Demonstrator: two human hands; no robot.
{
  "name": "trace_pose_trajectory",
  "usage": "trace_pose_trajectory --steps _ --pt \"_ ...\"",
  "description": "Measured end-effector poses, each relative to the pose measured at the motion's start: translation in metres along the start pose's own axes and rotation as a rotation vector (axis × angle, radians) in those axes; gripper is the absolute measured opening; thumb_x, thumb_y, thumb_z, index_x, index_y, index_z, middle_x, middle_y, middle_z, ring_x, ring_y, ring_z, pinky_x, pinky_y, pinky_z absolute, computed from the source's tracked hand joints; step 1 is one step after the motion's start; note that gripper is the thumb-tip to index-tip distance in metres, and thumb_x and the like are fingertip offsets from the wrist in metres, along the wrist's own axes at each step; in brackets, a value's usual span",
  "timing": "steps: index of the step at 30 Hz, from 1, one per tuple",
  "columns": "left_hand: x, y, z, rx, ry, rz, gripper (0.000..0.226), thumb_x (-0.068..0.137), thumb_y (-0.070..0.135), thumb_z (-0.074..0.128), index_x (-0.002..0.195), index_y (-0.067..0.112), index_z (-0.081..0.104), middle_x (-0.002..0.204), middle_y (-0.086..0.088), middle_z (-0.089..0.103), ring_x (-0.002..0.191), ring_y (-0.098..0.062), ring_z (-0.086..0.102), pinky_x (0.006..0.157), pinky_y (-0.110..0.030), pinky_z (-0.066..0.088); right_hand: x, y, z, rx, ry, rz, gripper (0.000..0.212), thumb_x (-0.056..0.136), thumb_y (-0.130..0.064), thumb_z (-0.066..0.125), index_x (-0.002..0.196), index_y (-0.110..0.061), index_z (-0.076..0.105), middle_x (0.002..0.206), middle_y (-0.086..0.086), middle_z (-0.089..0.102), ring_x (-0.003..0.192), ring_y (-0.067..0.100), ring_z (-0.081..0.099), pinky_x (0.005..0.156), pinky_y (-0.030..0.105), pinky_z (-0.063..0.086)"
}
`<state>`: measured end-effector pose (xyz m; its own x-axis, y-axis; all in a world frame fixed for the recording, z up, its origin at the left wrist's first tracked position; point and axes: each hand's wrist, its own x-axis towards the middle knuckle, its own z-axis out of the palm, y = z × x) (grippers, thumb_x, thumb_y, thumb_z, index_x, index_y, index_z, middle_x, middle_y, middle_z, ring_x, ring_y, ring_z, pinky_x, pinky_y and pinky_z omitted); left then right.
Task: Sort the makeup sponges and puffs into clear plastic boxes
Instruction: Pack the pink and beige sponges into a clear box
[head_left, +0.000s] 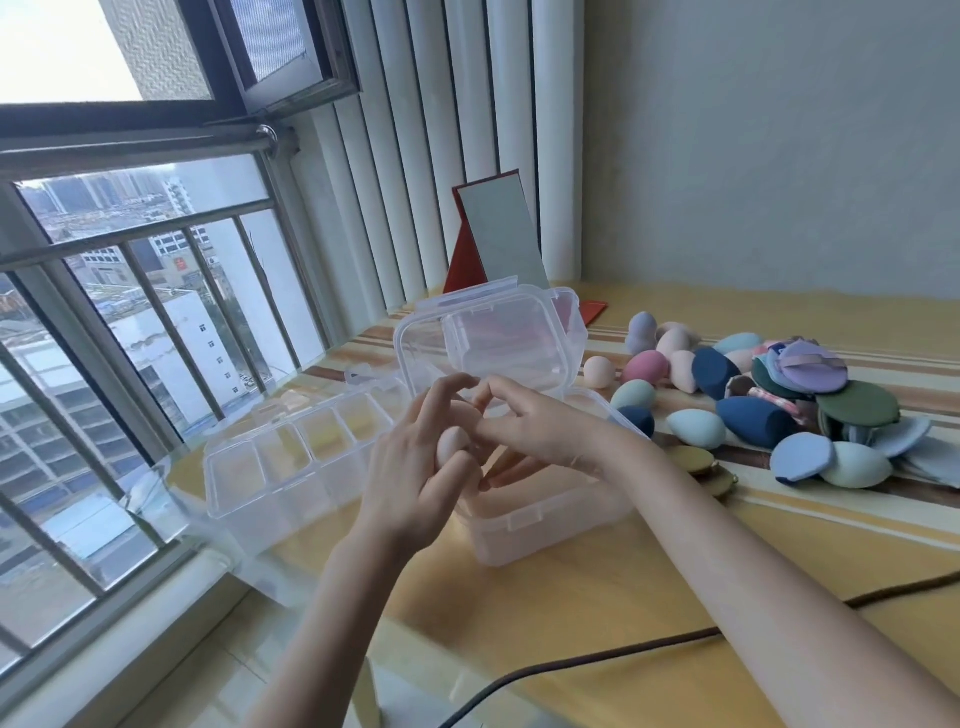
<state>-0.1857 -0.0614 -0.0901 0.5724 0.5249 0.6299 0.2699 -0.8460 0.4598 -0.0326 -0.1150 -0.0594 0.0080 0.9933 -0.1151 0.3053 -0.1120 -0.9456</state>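
I held a beige sponge in my left hand, fingers and thumb curled round it above the open clear box near the middle of the surface. The egg-shaped sponge stood roughly upright in my grip, its long axis running from my thumb up toward my fingertips, the rounded end uppermost. My right hand met it from the right, fingers bent and touching the sponge's upper part; whether that grip truly closed on it I could not tell.

The box's lid stood raised behind my hands, toward the far edge. Just left of the box, close to the window-side edge, lay a long divided clear box with its row of compartments running toward the far edge. A red-backed mirror stood at the far edge beside the vertical blinds.

On the right, the pile of sponges and puffs spread toward the right edge: blue, mint, pink and beige eggs lying on their sides at mixed angles, flat round puffs stacked and overlapping, a lilac puff on top. A dark cable crossed the near part of the surface under my right forearm. Bare surface showed between the box and the near edge.
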Motion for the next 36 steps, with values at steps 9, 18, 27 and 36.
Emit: trace_pose_trajectory --steps 9,18,27,36 --pt "0.008 0.007 -0.010 0.158 -0.175 -0.003 0.075 0.063 0.050 0.038 0.134 0.030 0.027 0.103 0.020 0.054 0.080 -0.009 0.048 0.064 -0.029 0.036 -0.005 0.001 -0.007 0.030 0.084 -0.066 0.017 0.090 -0.023 0.065 0.091 -0.009 0.055 0.089 0.012 0.067 0.082 0.020 0.071 0.070 0.033 0.061" --pt "0.035 0.022 -0.014 0.303 -0.494 -0.124 0.021 0.078 0.016 0.061 0.098 0.017 0.054 0.095 0.008 0.046 0.083 -0.018 0.055 0.069 -0.030 0.049 -0.007 0.008 -0.014 0.020 0.043 0.043 0.031 0.083 -0.008 0.069 0.095 -0.016 0.041 0.085 0.008 0.063 0.065 0.014 0.065 0.060 0.024 0.056" --pt "0.040 0.003 -0.031 0.420 -0.480 -0.122 0.016 0.079 0.030 0.073 0.093 0.023 0.069 0.098 0.009 0.055 0.072 -0.003 0.049 0.069 -0.017 0.043 -0.006 0.010 -0.014 0.066 -0.038 0.065 0.038 0.079 0.015 0.056 0.103 -0.013 0.045 0.113 0.023 0.055 0.090 0.035 0.071 0.077 0.041 0.060" --pt "0.049 0.021 -0.025 0.636 -0.697 -0.254 0.048 0.065 0.049 0.080 0.101 0.019 0.070 0.112 0.001 0.041 0.096 -0.019 0.055 0.086 -0.035 0.052 -0.007 0.009 -0.013 0.018 -0.031 0.059 0.048 0.076 0.013 0.066 0.111 -0.012 0.046 0.111 0.012 0.060 0.096 0.027 0.071 0.081 0.038 0.060"
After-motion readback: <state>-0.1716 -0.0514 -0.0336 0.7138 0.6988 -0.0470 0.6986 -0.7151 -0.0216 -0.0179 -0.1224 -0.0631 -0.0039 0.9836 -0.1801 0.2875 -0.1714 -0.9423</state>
